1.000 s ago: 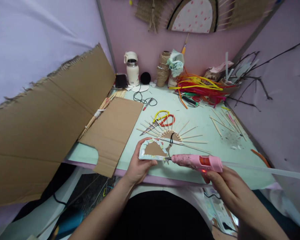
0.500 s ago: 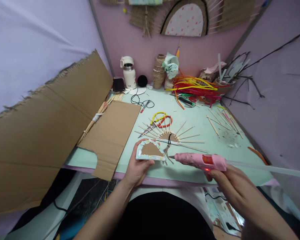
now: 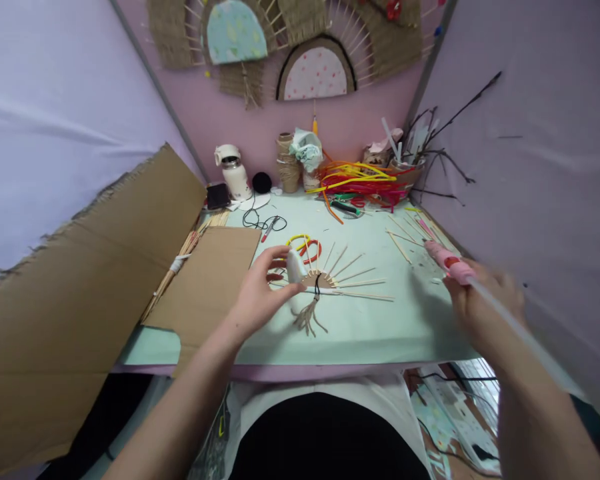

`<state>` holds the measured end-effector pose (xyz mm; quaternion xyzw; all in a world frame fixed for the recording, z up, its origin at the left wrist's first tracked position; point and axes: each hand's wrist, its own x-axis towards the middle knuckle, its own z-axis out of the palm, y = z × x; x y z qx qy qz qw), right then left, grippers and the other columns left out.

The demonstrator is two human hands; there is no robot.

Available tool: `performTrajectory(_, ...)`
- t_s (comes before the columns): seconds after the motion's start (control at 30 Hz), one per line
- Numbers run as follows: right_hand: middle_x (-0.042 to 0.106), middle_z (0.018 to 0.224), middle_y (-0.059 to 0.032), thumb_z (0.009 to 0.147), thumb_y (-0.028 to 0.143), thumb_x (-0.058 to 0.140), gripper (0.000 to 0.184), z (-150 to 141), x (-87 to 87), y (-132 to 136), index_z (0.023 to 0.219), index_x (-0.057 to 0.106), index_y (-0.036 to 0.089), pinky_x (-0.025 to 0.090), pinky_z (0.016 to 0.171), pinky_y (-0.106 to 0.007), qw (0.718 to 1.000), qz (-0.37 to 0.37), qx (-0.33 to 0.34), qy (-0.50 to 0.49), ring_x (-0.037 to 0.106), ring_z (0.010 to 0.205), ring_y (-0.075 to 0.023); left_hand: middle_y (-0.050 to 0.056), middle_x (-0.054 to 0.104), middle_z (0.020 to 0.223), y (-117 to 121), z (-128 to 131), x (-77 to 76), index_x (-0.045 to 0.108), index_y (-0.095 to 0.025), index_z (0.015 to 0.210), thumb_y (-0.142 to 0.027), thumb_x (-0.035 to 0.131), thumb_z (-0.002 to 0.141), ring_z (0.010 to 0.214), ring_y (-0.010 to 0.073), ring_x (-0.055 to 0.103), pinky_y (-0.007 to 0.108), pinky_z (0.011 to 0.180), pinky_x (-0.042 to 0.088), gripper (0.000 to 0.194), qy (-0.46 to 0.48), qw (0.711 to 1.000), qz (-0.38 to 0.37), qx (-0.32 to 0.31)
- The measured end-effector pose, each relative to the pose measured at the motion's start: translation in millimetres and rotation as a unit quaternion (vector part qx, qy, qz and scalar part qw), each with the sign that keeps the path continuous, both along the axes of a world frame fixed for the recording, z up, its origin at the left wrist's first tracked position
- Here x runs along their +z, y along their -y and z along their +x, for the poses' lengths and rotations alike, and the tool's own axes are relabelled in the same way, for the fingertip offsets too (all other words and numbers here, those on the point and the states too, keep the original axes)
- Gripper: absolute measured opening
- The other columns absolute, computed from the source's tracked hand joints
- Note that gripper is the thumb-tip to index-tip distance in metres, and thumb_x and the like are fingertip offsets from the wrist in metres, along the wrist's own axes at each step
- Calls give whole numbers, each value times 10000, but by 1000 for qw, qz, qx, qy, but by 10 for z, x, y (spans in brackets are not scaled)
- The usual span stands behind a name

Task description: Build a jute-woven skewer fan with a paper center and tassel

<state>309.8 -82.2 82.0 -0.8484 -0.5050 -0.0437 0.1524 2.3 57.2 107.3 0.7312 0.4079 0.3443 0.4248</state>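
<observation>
My left hand [image 3: 265, 283] pinches a small half-round cardboard piece wrapped in pale patterned cloth [image 3: 295, 267], tilted nearly on edge. Right under it lies a cardboard half-circle [image 3: 325, 281] with thin wooden sticks fanning out from its curve. A black cord and a twine tassel [image 3: 310, 316] hang from its straight side toward me. Over at the table's right, my right hand [image 3: 490, 300] is wrapped around a pink hot glue gun [image 3: 450, 262], its nozzle pointing away to the left. A clear glue stick [image 3: 515, 327] trails from its back. Scissors with yellow and red handles [image 3: 312, 251] lie behind the fan.
Cardboard sheets [image 3: 205, 280] and a tied stick bundle [image 3: 180, 263] take up the left. At the back stand a white bottle [image 3: 236, 177], a twine spool [image 3: 288, 163] and coloured pipe cleaners [image 3: 360, 179]. Dark branches [image 3: 450, 160] jut out at right; loose sticks [image 3: 400, 245] lie below.
My right hand has carried the glue gun away to the right, toward the table's far right side. My left hand has turned the cloth-wrapped piece on edge and brought it over the stick fan.
</observation>
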Motion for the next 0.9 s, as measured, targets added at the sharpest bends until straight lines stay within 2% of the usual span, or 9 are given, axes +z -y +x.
performTrajectory(0.07, 657, 1137, -242, 995, 396, 264, 494, 108, -95, -51, 1301, 566, 154, 400, 787, -489, 998, -55, -35, -6, 553, 1026, -399, 93, 587, 1265, -153, 80, 137, 566, -232, 1206, -263, 749, 741, 1105, 268, 588, 414, 907, 500, 501, -143, 983, 101, -46)
performTrajectory(0.17, 605, 1257, -251, 1002, 401, 252, 518, 205, -232, -86, 1338, 517, 110, 368, 840, -495, 996, -91, -23, 8, 500, 1106, -407, 115, 593, 1228, -329, 252, 240, 572, -206, 1237, -252, 707, 772, 1145, 309, 557, 433, 938, 464, 487, -318, 916, 198, -144)
performTrajectory(0.27, 591, 1267, -262, 1003, 380, 264, 504, 257, -342, -81, 1340, 500, 88, 355, 829, -496, 995, -90, -1, 47, 480, 1110, -416, 138, 607, 1173, -429, 449, 232, 595, -176, 1222, -228, 712, 748, 1087, 328, 579, 407, 875, 467, 491, -428, 848, 219, -222)
performTrajectory(0.37, 599, 1230, -266, 1004, 356, 279, 467, 289, -414, -68, 1326, 505, 105, 346, 797, -484, 994, -75, 12, 80, 482, 1082, -409, 135, 616, 1127, -476, 604, 171, 623, -163, 1187, -188, 701, 726, 1052, 323, 590, 379, 837, 461, 468, -475, 810, 219, -264)
performTrajectory(0.6, 585, 1258, -255, 1012, 350, 280, 481, 321, -472, -63, 1347, 509, 89, 318, 806, -470, 992, -75, 4, 97, 449, 1088, -402, 129, 624, 1102, -519, 688, 60, 643, -162, 1177, -221, 715, 724, 1034, 317, 590, 358, 790, 460, 462, -499, 792, 214, -281)
performTrajectory(0.73, 590, 1233, -274, 1010, 330, 277, 473, 316, -490, -59, 1335, 515, 83, 324, 784, -470, 993, -64, 6, 102, 449, 1062, -399, 135, 628, 1117, -530, 691, 40, 645, -160, 1167, -251, 721, 730, 1050, 316, 592, 358, 802, 460, 452, -491, 801, 206, -274)
performTrajectory(0.9, 608, 1194, -229, 979, 321, 368, 426, 340, -577, -72, 1317, 526, 115, 365, 798, -483, 992, -44, -2, 117, 475, 1042, -390, 134, 630, 1111, -532, 721, 20, 646, -159, 1166, -284, 719, 737, 1041, 311, 597, 353, 797, 459, 453, -490, 801, 203, -279)
